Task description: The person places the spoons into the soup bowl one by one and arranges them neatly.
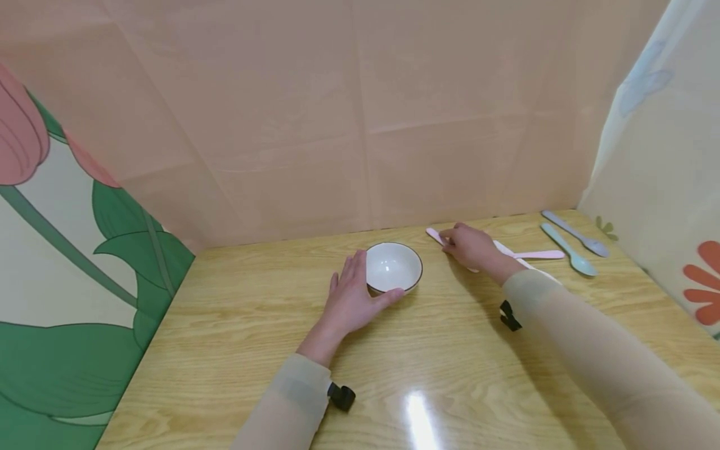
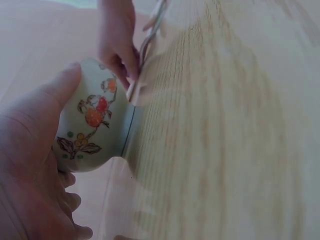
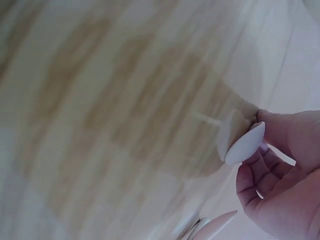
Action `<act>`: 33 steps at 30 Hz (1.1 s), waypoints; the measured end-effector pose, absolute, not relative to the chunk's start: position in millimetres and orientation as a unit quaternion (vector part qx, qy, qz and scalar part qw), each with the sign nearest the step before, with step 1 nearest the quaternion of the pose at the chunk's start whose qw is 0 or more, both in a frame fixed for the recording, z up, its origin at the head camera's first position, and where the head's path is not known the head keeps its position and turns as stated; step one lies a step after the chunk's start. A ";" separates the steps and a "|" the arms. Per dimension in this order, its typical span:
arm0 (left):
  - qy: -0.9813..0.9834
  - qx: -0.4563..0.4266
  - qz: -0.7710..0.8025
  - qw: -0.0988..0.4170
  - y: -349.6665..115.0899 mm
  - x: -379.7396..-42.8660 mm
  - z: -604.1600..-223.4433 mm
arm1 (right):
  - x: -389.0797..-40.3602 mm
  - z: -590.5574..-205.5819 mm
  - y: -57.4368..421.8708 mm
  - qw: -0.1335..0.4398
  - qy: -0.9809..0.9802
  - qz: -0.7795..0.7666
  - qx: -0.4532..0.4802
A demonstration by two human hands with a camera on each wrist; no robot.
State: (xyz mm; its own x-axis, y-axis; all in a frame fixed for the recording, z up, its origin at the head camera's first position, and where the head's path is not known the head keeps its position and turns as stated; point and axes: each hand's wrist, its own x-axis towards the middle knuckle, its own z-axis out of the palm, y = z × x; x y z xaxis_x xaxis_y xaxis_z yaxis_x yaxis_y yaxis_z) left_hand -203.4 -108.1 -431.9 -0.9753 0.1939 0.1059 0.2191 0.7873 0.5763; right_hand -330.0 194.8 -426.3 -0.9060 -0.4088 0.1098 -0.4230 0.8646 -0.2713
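Note:
A white bowl with a dark rim stands upright on the table, its outside painted with fruit and leaves in the left wrist view. My left hand lies against it, thumb along the near side, fingers fairly straight along the left. In the left wrist view the thumb overlaps the bowl and the other fingers are spread. My right hand pinches a pink spoon near the back edge. The hand covers most of its length; its pale rounded end shows in the right wrist view.
Right of the right hand lie a pink handle and a long white item, partly covered. A green spoon and a lilac fork lie farther right. A draped backdrop rises behind the wooden table.

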 end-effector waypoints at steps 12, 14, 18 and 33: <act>-0.945 -0.107 -0.307 0.016 -108.4 -202.9 -430.8 | -331.4 -423.2 194.4 -0.005 -0.965 0.159 0.207; -0.945 -0.108 -0.307 0.018 -108.5 -203.0 -430.8 | -331.5 -423.7 196.2 -0.006 -0.965 0.165 0.204; -0.946 -0.109 -0.306 0.019 -108.7 -203.2 -431.3 | -328.9 -422.5 199.9 -0.014 -0.964 0.186 0.192; -0.946 -0.111 -0.305 0.019 -108.7 -203.0 -432.5 | -312.7 -404.3 198.7 -0.031 -0.919 0.355 0.170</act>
